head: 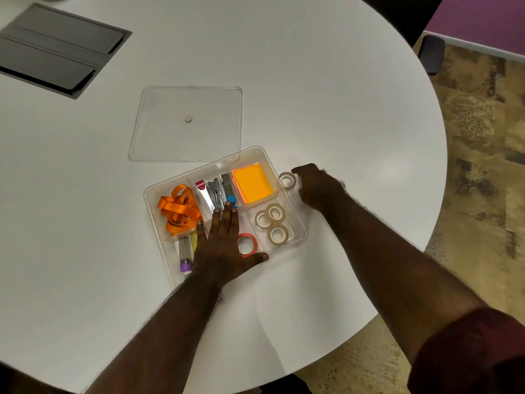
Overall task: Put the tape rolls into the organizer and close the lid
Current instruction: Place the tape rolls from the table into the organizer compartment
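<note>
White round table (326, 95) on patterned carpet, seen from above. Loose tape roll (287, 180), pale and lying flat, rests on the table just beside the right wall of the clear compartmented organizer (301, 233); the right hand (318, 186) is curled against it, fingertips at its rim, though a closed grasp cannot be confirmed. Three matching rolls (272, 223) already lie in the near-right compartment, and a red-edged roll (247, 245) lies in the adjoining one. The left hand (221, 243) lies flat, fingers spread, across the organizer's middle, holding nothing and apparently steadying it. Other compartments hold orange sticky notes (252, 183), staplers (216, 191) and orange ribbon (179, 211). Step in hand, as judged: collecting the last outlying roll; next it must be lifted over the wall and set among the three. The clear lid (159, 143) lies flat beyond the organizer, nearly touching its far corner. Bare tabletop surrounds both; the table edge curves well to the right.
</note>
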A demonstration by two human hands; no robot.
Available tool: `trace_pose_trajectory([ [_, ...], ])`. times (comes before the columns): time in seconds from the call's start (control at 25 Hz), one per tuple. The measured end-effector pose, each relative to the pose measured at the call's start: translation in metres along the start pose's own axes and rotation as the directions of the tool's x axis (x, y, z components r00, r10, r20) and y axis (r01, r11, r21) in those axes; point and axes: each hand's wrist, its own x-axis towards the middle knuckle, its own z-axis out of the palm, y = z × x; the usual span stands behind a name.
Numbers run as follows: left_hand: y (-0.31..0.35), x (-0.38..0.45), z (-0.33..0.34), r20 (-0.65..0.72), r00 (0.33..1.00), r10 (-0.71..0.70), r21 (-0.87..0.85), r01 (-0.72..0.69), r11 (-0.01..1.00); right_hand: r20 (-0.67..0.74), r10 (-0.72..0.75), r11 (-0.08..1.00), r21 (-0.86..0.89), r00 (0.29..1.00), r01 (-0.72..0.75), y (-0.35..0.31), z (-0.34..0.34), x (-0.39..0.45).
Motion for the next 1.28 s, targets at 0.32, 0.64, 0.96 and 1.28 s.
trace_pose_trajectory([
  [0.32, 0.0, 0.001, 0.001, -0.018, 1.0, 0.001, -0.033, -0.002, 0.999, -0.02, -0.133, 0.988, -0.084, 0.991, 0.131, -0.008, 0.028, 0.017],
  [0.64, 0.002, -0.001, -0.002, -0.007, 1.0, -0.001, -0.049, 0.0, 0.999, -0.214, -0.079, 0.956, 0.262, 0.974, 0.135, 0.003, 0.004, -0.009],
  [0.96, 0.001, -0.002, -0.001, -0.044, 0.999, 0.022, -0.019, -0.023, 1.0, -0.04, -0.292, 0.928, 0.23, 0.956, 0.293, -0.06, -0.007, -0.083],
  [1.28, 0.002, -0.002, -0.002, -0.039, 0.999, 0.017, -0.033, -0.018, 0.999, -0.083, -0.055, 0.976, 0.204, 0.995, 0.071, -0.059, 0.005, -0.086],
])
